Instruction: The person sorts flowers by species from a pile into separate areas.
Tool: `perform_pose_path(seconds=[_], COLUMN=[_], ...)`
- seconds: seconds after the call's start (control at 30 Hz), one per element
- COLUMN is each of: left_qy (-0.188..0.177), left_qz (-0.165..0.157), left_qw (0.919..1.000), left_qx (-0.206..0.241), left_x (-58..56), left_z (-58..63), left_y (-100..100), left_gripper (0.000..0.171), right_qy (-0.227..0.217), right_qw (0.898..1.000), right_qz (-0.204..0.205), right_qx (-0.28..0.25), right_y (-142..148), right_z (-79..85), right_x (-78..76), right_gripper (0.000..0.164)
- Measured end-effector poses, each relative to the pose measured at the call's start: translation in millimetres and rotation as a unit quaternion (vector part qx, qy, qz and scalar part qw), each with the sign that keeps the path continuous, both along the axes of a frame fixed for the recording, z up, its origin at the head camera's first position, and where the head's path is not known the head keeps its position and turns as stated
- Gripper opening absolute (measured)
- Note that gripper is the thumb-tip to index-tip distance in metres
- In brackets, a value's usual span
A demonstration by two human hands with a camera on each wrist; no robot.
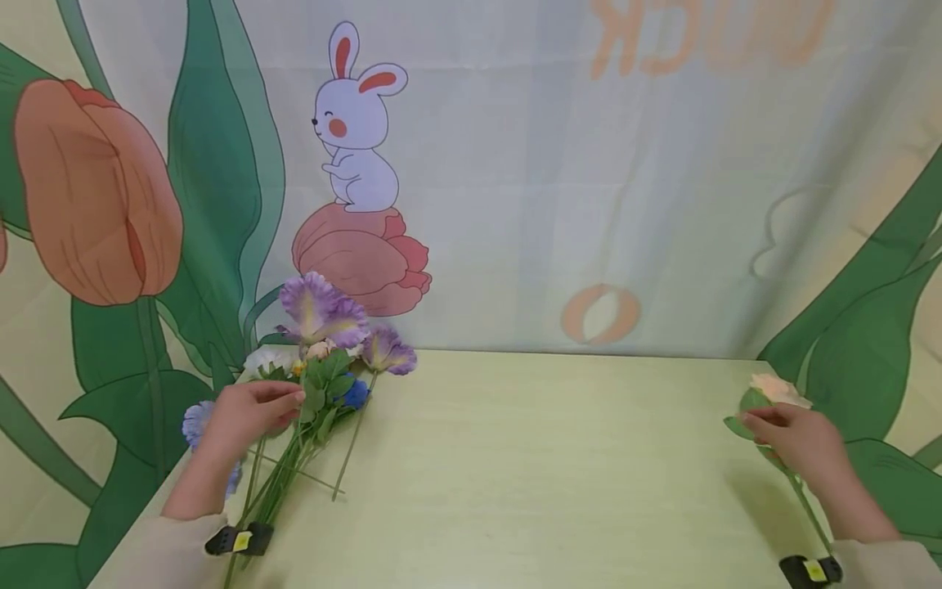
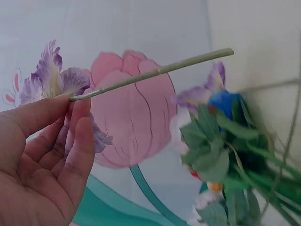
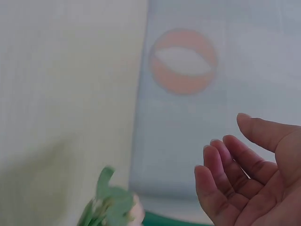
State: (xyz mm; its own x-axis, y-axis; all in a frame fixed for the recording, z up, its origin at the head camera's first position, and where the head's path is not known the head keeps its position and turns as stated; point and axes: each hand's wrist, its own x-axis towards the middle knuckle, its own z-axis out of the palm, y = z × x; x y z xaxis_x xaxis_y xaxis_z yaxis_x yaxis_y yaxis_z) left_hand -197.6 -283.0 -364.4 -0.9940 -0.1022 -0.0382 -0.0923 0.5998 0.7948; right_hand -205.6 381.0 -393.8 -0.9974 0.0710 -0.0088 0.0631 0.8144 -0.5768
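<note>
My left hand [image 1: 253,413] pinches the thin green stem [image 2: 155,73] of a purple iris [image 2: 59,80] between thumb and fingers, close below the bloom. In the head view its ruffled purple and pale yellow petals [image 1: 320,311] rise above the hand. Beneath that hand lies a bunch of artificial flowers with green leaves [image 1: 327,384], a blue bloom [image 1: 356,394] and another purple iris [image 1: 388,350]. At the right, my right hand [image 1: 802,442] is over a peach rose [image 1: 776,388] with a long stem. The right wrist view shows that hand's fingers [image 3: 225,169] loosely bent, thumb apart, holding nothing.
A pale yellow-green table [image 1: 545,474] spans the front. Behind it hangs a printed curtain [image 1: 486,204] with a rabbit and tulips. Light-blue petals [image 1: 197,424] show at the table's left edge, partly behind the left forearm.
</note>
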Motion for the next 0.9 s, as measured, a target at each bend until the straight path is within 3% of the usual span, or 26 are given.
perform_pose_path(seconds=[0.23, 0.53, 0.9], left_qy=[0.031, 0.053, 0.076], left_qz=[-0.022, -0.045, -0.096], left_qw=[0.9985, 0.9948, 0.9826], left_qx=[0.039, 0.074, 0.139], left_x=[-9.8, -20.9, -35.1], left_z=[7.0, 14.2, 7.9], left_y=[37, 78, 132], left_gripper=[0.037, 0.032, 0.023], right_qy=[0.048, 0.069, 0.080], right_qw=[0.997, 0.987, 0.961], right_qz=[0.010, 0.035, 0.087], right_qx=[-0.066, -0.138, -0.248], right_y=[-56, -125, -203], right_z=[14.3, 27.0, 25.9], right_x=[-3.8, -10.2, -17.5], right_gripper=[0.054, 0.049, 0.032])
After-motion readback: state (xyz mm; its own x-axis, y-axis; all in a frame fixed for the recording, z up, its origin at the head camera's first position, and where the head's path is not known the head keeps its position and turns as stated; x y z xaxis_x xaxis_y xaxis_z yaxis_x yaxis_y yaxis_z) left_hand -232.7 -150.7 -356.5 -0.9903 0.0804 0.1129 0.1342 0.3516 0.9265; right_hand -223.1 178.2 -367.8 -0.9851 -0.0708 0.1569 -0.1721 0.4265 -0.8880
